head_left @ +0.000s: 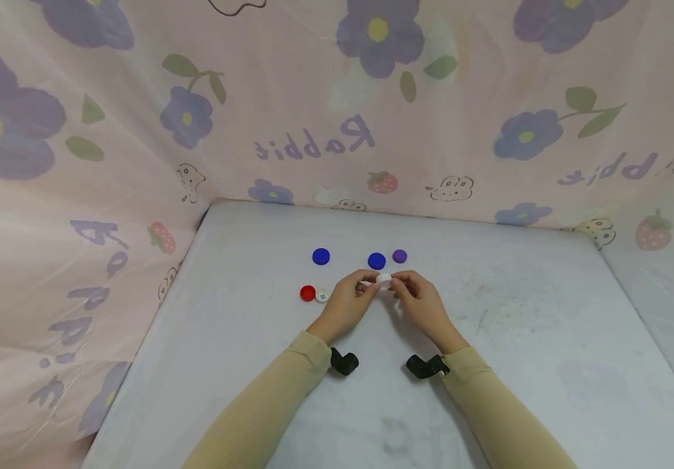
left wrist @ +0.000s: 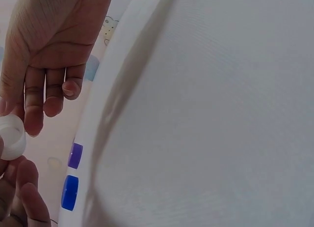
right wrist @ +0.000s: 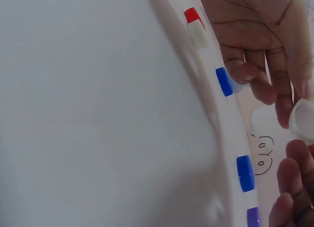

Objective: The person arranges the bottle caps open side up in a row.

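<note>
A white bottle cap (head_left: 383, 280) is held up above the table between both hands. My left hand (head_left: 347, 301) pinches its left side with thumb and fingertips; my right hand (head_left: 423, 305) pinches its right side. In the left wrist view the cap (left wrist: 12, 137) shows a hollow side, with the right hand (left wrist: 56, 50) above it. The right wrist view shows the cap (right wrist: 303, 120) at the right edge, the left hand (right wrist: 265, 35) above. Just beyond the hands lie a blue cap (head_left: 376, 261) and a purple cap (head_left: 400, 256).
Left of the hands, a red cap (head_left: 308, 293) lies touching or nearly touching another white cap (head_left: 322, 296). A second blue cap (head_left: 321, 256) lies farther back. The white table (head_left: 243, 260) meets a patterned curtain (head_left: 313, 98) at its back edge. Black wrist mounts (head_left: 345, 362) stick out from the sleeves.
</note>
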A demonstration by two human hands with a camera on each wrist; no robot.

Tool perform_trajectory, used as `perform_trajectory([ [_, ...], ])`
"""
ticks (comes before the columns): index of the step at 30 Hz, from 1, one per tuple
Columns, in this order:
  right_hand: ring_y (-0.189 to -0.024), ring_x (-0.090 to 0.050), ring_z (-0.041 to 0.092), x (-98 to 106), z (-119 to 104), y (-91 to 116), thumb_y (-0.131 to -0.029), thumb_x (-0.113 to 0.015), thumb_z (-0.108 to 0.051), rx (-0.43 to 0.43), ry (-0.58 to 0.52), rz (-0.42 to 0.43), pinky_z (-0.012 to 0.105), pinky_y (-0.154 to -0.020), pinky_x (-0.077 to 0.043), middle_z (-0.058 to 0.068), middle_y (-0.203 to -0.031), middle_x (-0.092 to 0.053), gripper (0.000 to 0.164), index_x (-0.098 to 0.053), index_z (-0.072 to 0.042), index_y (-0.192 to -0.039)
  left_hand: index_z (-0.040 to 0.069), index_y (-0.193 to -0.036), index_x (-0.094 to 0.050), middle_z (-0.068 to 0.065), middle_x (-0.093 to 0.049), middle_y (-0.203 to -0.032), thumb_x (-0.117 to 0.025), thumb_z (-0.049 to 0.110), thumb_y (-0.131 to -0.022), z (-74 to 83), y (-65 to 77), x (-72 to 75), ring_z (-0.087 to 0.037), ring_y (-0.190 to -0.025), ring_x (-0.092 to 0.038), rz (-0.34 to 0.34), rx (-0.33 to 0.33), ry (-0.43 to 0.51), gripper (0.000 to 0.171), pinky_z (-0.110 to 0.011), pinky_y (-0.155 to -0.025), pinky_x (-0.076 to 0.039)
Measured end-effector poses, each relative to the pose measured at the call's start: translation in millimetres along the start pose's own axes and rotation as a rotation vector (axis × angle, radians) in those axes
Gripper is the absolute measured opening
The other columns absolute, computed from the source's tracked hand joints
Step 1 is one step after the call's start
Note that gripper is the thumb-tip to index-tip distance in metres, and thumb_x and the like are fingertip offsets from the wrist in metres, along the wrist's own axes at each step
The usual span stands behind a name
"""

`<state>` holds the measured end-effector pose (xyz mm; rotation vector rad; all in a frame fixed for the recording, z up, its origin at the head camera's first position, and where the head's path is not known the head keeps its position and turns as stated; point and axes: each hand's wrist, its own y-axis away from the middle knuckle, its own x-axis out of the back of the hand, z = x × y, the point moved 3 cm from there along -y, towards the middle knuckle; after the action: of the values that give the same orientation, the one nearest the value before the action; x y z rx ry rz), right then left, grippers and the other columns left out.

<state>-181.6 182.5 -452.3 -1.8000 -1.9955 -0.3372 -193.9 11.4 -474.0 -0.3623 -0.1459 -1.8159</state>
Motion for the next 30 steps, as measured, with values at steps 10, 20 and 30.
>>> perform_trajectory([
  [10,-0.080,-0.059,0.020,-3,12,-4,-0.097,-0.062,-0.024,0.075,0.008,0.024,0.026,-0.066,-0.047,0.011,-0.092,-0.066,0.025,-0.062,-0.008,-0.116,0.016,-0.121,-0.063,0.003,-0.064,-0.107,-0.059,0.026,-0.098,0.0,-3.0,3.5,-0.011,-0.090,-0.060,0.023,-0.015,0.027,0.025,-0.026,-0.079,-0.051],
  [20,-0.081,-0.058,0.017,-7,10,-3,-0.094,-0.065,-0.027,0.082,0.100,-0.007,0.029,-0.068,-0.047,0.003,-0.098,-0.065,0.032,-0.061,-0.012,-0.122,0.020,-0.124,-0.060,0.004,-0.065,-0.101,-0.058,0.030,-0.098,-3.2,-1.4,5.8,-0.010,-0.089,-0.059,0.038,0.010,0.023,0.027,-0.027,-0.078,-0.050],
  [30,-0.080,-0.057,0.017,-9,9,-3,-0.093,-0.066,-0.027,0.072,0.114,-0.027,0.028,-0.066,-0.047,0.001,-0.097,-0.065,0.032,-0.061,-0.013,-0.122,0.023,-0.127,-0.059,0.008,-0.064,-0.101,-0.059,0.031,-0.098,-0.4,2.8,11.9,-0.009,-0.090,-0.059,-0.032,0.034,-0.027,0.030,-0.027,-0.078,-0.050],
])
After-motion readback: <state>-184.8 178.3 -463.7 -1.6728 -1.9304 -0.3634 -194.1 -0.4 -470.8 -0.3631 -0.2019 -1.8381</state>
